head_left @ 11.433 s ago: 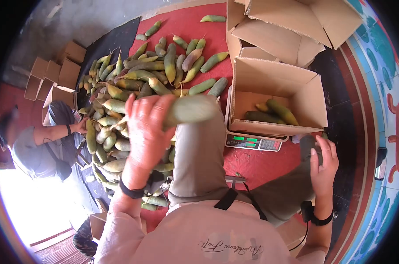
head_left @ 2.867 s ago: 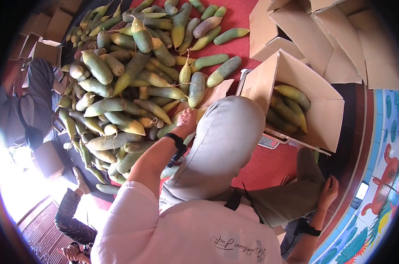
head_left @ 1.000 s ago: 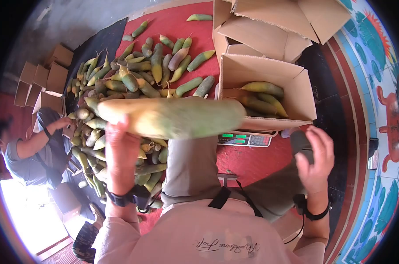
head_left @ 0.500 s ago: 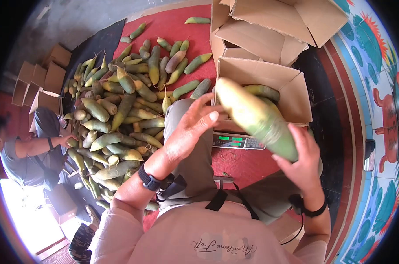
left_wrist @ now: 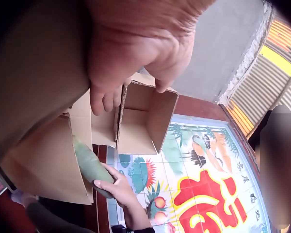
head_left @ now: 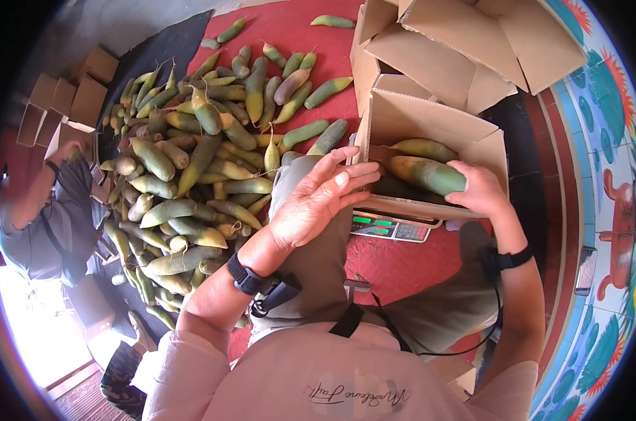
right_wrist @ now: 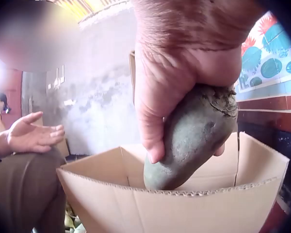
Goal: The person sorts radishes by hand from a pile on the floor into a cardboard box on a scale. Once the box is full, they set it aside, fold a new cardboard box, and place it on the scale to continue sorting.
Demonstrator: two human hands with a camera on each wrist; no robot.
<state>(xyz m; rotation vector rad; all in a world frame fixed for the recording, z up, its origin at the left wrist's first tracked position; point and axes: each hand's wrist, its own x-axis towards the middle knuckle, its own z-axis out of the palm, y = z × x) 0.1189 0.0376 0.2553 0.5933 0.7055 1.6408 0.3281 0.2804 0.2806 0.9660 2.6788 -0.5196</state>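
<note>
the right hand curls its fingers and thumb round the thick end of a long green-yellow vegetable, holding it just inside the open cardboard box, above others lying on the box's floor. the left hand hangs spread and holds nothing over the raised knee, its fingertips just beside the box's near corner. the box sits on a digital scale with green lit figures. a big pile of like vegetables covers the red mat to the left, and more open cartons stand behind.
</note>
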